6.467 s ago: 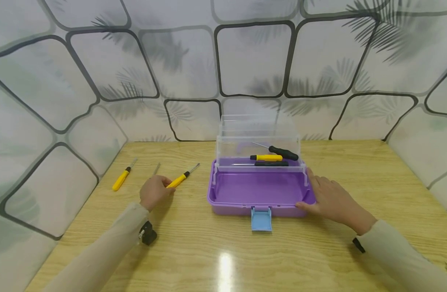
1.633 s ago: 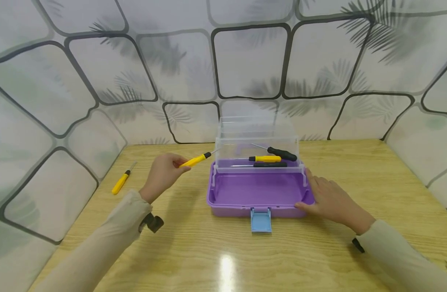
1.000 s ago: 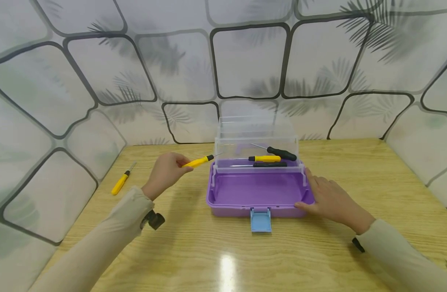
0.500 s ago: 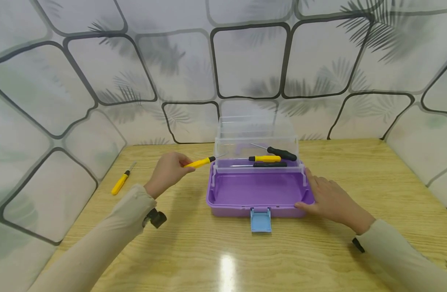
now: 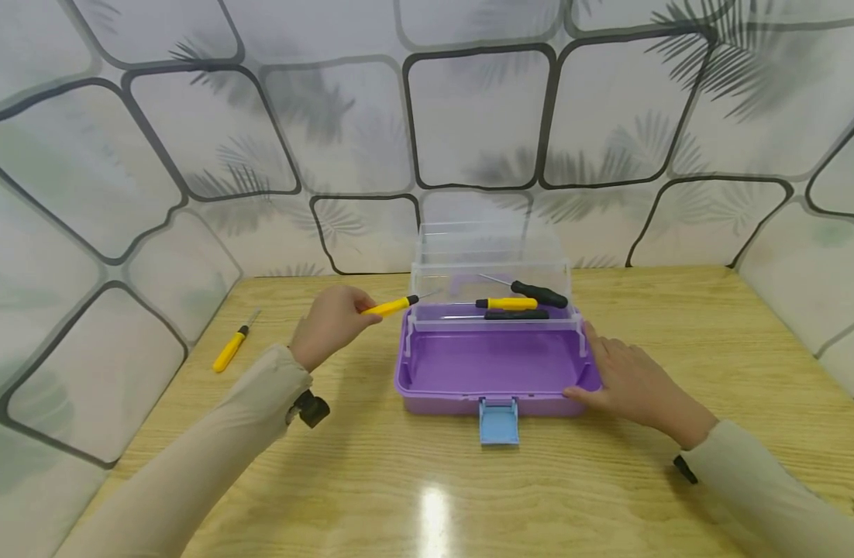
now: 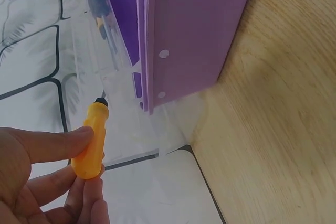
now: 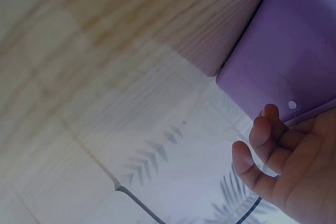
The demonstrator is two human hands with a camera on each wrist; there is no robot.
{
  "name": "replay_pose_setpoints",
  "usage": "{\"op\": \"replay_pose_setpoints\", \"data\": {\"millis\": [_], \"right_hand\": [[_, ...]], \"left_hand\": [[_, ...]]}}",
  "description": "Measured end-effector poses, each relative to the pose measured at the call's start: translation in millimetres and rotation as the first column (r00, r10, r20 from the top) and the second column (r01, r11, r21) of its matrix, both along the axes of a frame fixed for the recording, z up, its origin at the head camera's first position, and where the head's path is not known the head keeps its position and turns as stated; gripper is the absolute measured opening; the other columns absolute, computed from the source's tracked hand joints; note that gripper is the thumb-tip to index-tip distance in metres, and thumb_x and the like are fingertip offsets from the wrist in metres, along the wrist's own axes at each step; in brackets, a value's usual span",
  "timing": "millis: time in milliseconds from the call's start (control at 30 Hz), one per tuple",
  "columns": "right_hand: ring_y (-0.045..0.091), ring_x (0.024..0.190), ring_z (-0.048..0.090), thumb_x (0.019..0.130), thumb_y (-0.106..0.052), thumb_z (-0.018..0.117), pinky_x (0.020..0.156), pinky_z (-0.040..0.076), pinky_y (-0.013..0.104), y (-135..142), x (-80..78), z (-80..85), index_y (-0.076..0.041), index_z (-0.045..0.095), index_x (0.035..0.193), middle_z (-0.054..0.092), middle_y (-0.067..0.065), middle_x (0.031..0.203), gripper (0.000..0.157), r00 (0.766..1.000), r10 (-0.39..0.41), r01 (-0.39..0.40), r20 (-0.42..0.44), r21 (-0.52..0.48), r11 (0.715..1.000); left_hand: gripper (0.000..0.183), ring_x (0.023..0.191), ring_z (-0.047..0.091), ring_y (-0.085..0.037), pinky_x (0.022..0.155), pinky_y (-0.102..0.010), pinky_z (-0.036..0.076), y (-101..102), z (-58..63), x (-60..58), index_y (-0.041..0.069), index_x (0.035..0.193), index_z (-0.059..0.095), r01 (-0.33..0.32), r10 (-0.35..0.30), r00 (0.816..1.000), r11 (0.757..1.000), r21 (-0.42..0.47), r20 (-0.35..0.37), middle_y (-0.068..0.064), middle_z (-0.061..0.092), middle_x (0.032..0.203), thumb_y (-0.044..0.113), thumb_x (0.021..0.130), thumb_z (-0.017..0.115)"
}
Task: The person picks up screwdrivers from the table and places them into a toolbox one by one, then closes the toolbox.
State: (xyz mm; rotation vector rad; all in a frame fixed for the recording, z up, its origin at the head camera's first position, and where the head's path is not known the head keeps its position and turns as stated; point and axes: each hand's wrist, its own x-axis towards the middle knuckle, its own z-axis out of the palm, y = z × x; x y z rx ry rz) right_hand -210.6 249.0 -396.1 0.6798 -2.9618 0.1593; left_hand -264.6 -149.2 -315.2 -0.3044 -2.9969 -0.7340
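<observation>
Pinching yellow screwdriver (image 5: 395, 305) in left hand (image 5: 335, 319), right hand (image 5: 635, 387) loosely touching box (image 5: 441, 404), we probably load far tray (image 5: 462, 325); lowering seems needed.

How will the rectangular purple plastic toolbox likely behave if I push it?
The rectangular purple plastic toolbox should stay rigid, given its straight moulded walls. Its boxy body looks unlikely to roll but may slide on the glossy wood-grain table. The clear plastic upper section could wobble on its thin side arms.
</observation>
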Motion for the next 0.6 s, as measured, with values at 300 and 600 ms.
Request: {"op": "replay_pose_setpoints", "data": {"millis": [300, 600], "right_hand": [[0.040, 0.099, 0.059, 0.081, -0.063, 0.058, 0.085, 0.046, 0.054, -1.9, 0.8, 2.6, 0.014, 0.016, 0.144, 0.058, 0.030, 0.115, 0.108, 1.000, 0.005, -0.005, -0.007, 0.001, 1.000], [0.040, 0.097, 0.059, 0.081, -0.061, 0.060, 0.083, 0.047, 0.054, -1.1, 1.8, 2.3, 0.015, 0.017, 0.143, 0.059, 0.030, 0.113, 0.107, 1.000, 0.008, -0.009, -0.020, -0.006, 1.000]], "left_hand": [[0.022, 0.071, 0.064, -0.021, 0.067, -0.032, 0.052, 9.5, -1.1, -7.6, 0.002, 0.096, 0.074, -0.005, 0.004, 0.999, 1.000, -0.002, -0.042, -0.013, 0.073, 0.087, 0.019, 0.081, 0.073], [0.021, 0.067, 0.063, -0.020, 0.062, -0.029, 0.051, 23.5, -1.0, -13.8, 0.001, 0.093, 0.074, -0.019, 0.019, 0.999, 1.000, 0.020, -0.034, -0.013, 0.073, 0.086, 0.019, 0.081, 0.073]]}}
